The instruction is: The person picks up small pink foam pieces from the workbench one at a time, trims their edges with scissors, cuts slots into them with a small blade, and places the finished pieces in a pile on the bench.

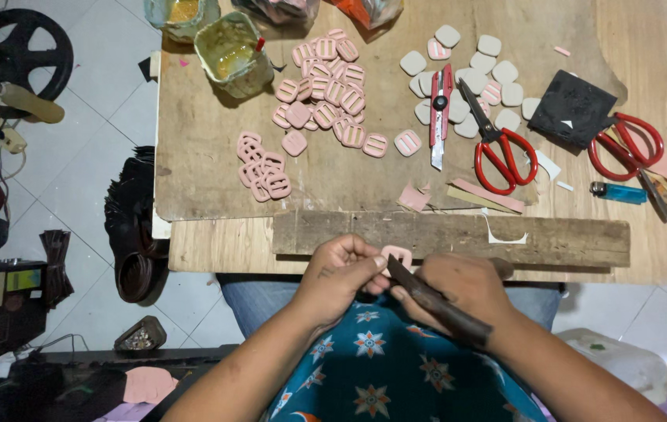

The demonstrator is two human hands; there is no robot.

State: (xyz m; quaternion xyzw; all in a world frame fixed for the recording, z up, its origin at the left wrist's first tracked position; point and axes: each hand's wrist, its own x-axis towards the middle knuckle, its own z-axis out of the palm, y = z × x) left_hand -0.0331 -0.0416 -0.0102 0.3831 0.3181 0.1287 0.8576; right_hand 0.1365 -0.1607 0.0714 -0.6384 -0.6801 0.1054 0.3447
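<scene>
Right hand (459,287): grip pressed around a dark knife (437,303), blade tip at the buckle.
Left hand (343,275): fingers pinching a pink buckle (396,255) at the surface (208,148) edge.
Pink buckle pile (326,94): mid-surface, well apart.
Red scissors (502,148): right of box cutter (440,117).

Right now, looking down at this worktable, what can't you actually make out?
Head view, the only one:
- pink buckle: mostly covered by the left hand and right hand.
- dark tool: its tip is hidden where it meets the buckle.
- bags at the top edge: cut off by the frame.
- yellowish pot: contents too murky to identify.
- floor clutter: dark and unclear.
</scene>
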